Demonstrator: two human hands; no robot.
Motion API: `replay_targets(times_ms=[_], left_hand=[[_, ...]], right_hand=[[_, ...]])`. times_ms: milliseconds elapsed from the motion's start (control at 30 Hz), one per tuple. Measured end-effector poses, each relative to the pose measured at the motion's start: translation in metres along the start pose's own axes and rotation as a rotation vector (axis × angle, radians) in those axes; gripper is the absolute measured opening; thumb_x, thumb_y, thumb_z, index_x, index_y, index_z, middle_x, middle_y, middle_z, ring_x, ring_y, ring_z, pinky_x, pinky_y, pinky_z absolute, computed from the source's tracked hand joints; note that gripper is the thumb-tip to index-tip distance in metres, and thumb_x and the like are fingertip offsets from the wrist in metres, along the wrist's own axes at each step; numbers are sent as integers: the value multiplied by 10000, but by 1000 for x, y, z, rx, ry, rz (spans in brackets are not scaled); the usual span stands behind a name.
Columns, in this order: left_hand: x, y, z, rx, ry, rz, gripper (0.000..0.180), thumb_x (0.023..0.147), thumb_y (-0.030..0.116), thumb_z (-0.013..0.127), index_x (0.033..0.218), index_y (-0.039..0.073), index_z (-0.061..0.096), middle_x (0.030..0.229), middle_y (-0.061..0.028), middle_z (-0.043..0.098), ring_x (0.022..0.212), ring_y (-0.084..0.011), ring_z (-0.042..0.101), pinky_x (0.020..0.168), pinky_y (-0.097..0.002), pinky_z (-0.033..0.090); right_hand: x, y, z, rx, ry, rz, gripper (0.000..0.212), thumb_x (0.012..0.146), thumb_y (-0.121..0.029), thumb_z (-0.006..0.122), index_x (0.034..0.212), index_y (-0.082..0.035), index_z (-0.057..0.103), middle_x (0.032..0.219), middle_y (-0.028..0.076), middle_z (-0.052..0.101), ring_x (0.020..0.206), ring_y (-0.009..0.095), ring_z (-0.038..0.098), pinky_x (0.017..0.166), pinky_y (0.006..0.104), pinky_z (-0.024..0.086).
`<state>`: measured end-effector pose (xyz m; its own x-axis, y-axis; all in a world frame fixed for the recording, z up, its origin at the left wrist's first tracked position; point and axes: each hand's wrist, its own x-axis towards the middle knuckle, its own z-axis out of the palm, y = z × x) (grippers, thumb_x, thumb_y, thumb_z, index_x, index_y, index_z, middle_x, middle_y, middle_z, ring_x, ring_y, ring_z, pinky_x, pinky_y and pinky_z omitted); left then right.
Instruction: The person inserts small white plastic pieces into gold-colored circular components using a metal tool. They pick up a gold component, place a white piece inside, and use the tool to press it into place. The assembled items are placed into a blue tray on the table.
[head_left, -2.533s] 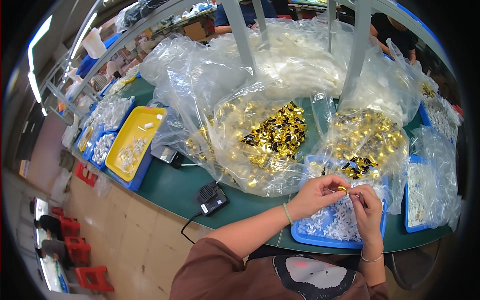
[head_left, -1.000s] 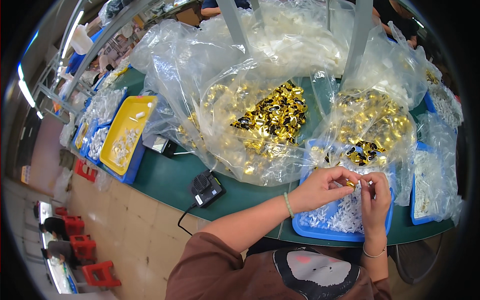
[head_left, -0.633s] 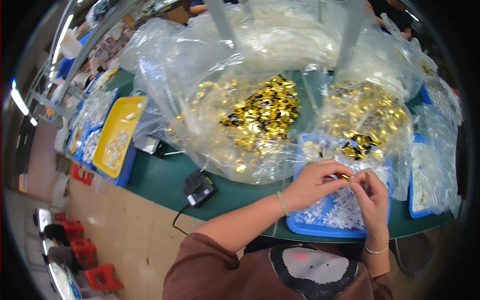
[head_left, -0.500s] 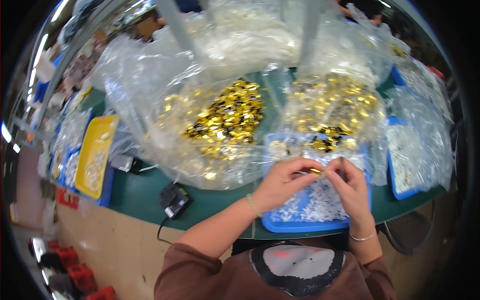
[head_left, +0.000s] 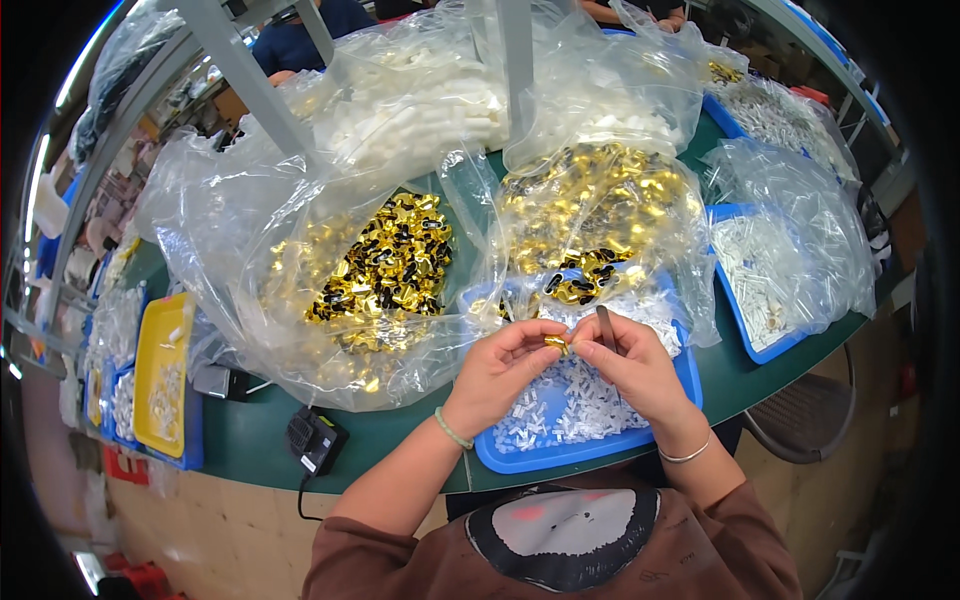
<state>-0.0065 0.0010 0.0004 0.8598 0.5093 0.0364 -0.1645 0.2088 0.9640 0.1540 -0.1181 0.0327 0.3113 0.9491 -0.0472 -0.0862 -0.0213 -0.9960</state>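
Observation:
My left hand is closed, its thumb and fingers pinching a small shiny gold piece. Against the other side of that piece rest the fingertips of my right hand. A dark slim stick-like tool sticks up from the closed right hand; its lower end is hidden by the fingers. Both hands are above a blue tray holding many small white pieces. Just beyond them, gold and black pieces spill from a clear plastic bag onto the tray's far side.
Left of the tray lies an open clear bag of gold pieces. A black adapter with a cord sits near the green table's front edge. A yellow tray stands far left, another blue tray right. Grey posts rise behind.
The view has shifted, so the table, bags and trays appear further left. My hands stay together at the gold piece, and the dark tool shows more clearly in the right hand.

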Motion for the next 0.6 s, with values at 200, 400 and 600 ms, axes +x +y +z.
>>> replay_targets(times_ms=[200,400,600], left_hand=[[1,-2,-5,-107,27,-59,299,957,65,586,1247,0,555,1133,-92,648,1080,-151,614,934,-273,496],[5,11,-6,-435,116,-117,277,979,122,564,1239,27,541,1074,-81,650,1094,-176,623,901,-281,532],[5,-5,-20,-637,176,-158,289,986,137,559,1258,43,531,1079,-55,636,1088,-159,622,906,-264,533]], right_hand=[[1,2,-3,3,42,-13,97,921,-129,646,935,-36,622,793,-54,559,691,13,420,605,195,336],[1,-2,-1,6,137,-31,79,909,-85,654,935,-23,612,791,-49,568,686,7,463,602,178,360],[4,6,4,-30,171,-79,102,900,-72,655,981,-12,639,811,-48,583,662,7,457,584,179,361]])
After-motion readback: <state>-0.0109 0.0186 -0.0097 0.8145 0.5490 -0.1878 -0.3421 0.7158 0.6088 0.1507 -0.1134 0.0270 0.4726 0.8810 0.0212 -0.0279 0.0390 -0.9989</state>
